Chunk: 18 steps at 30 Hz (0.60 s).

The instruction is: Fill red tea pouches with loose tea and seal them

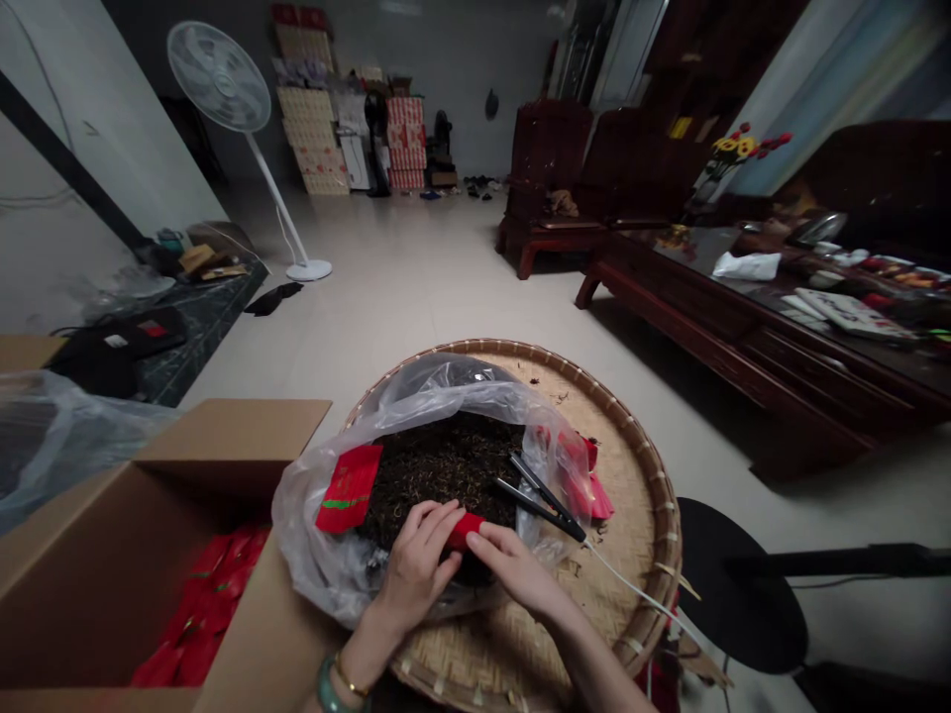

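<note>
Both hands meet over a clear plastic bag full of dark, dried, tea-like leaves. A small red packet is held between them. My left hand curls its fingers around the packet's left side, with a bracelet and a green bangle on that wrist. My right hand presses its thumb and fingers on the packet's right end. Left of the hands, another red packet with gold marks and a green strip lies flat on the bag. A black hair-straightener-like sealing tool rests with its jaws apart on the right.
The bag sits on a round woven bamboo tray; pink-red wrappers lie at its right. At left stands an open cardboard box holding several red packets. A cord crosses the tray's rim near a black round base.
</note>
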### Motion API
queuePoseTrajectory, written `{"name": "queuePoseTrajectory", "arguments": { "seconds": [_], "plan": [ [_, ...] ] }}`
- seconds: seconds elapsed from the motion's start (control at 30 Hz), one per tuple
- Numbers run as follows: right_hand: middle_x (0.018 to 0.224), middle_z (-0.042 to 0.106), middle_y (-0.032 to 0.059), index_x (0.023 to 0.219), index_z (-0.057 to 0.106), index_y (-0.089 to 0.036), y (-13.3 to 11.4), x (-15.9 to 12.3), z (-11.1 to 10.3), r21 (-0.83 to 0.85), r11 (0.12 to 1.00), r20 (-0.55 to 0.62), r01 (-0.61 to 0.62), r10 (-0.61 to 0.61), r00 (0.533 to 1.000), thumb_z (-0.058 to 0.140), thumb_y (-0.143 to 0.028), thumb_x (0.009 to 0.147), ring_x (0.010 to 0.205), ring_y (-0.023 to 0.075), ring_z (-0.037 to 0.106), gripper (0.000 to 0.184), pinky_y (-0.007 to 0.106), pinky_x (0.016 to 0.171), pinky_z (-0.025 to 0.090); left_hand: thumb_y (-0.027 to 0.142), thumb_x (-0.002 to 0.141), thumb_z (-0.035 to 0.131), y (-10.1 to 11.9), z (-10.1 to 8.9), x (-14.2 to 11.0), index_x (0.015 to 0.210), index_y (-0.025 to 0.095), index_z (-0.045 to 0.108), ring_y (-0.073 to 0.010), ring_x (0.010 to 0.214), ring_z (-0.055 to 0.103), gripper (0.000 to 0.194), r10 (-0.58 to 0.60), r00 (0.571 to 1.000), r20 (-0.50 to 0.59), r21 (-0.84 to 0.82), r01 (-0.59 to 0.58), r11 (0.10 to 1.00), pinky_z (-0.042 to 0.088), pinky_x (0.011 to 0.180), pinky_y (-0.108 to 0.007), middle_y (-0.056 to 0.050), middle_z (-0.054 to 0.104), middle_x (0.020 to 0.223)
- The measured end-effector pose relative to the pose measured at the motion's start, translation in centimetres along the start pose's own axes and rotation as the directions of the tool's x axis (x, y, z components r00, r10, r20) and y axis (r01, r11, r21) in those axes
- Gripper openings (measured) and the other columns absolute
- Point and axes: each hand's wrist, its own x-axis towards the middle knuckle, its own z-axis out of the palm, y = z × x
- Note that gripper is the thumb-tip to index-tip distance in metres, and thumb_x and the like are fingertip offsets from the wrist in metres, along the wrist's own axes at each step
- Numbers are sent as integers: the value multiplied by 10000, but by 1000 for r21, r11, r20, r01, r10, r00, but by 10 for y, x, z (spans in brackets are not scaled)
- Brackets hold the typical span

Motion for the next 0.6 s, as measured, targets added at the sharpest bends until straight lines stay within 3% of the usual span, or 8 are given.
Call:
{"name": "queuePoseTrajectory", "arguments": {
  "seconds": [0.1,0.2,0.27,0.33,0.4,0.43,0.53,0.6],
  "plan": [
    [794,688,42,794,705,-174,-7,0,-8,54,998,-58,34,-31,998,541,-563,801,812,203,614,422,363,844,465,96,767,544,-2,0,1,1210,174,521,-235,1036,563,451,-30,997,-76,-29,28,999,513,882,-421,-108,632,1155],
    [807,688,80,835,691,-157,-8,3,-17,175,982,-217,73,-34,976,504,-568,821,798,212,637,452,366,774,504,117,752,561,-7,-3,4,1133,182,573,-227,987,600,386,-153,972,-179,-73,142,987,519,866,-406,-92,667,1074],
    [843,683,89,865,672,-164,-6,5,-20,129,987,-303,100,-57,951,519,-544,817,817,223,640,412,354,710,523,168,746,582,-13,-7,7,1078,174,604,-218,934,628,333,-305,919,-248,-146,276,950,528,841,-380,-85,682,1018],
    [884,679,81,903,663,-183,-3,5,-17,-75,989,-290,127,-143,946,545,-453,827,851,221,632,304,352,724,521,238,729,607,-21,-15,9,1031,155,620,-208,852,651,314,-494,816,-299,-265,427,865,542,793,-348,-78,692,954],
    [948,678,68,969,658,-207,-1,3,-4,-339,918,-121,207,-261,958,540,-314,848,904,207,613,200,358,810,497,304,710,626,-29,-27,12,991,131,618,-196,769,662,330,-658,690,-303,-432,516,740,552,744,-320,-72,699,887],
    [1003,673,63,1019,649,-220,-1,2,4,-452,846,8,281,-311,950,525,-245,856,948,201,596,206,361,860,476,327,702,630,-33,-34,13,974,127,616,-191,743,662,338,-708,646,-285,-507,525,683,554,721,-308,-68,701,862],
    [1241,588,55,1204,554,-255,0,5,37,-631,559,404,537,-355,843,495,-134,861,1136,223,483,368,387,939,429,364,646,665,-40,-56,18,926,133,620,-191,744,654,366,-785,516,-342,-606,517,604,547,715,-299,-60,697,844],
    [1337,522,38,1223,529,-277,3,14,58,-682,365,543,633,-327,774,495,-172,887,1188,254,424,353,421,911,432,366,625,674,-41,-66,20,917,133,623,-198,776,651,377,-805,460,-375,-637,503,584,538,745,-308,-61,694,861]
  ]
}}
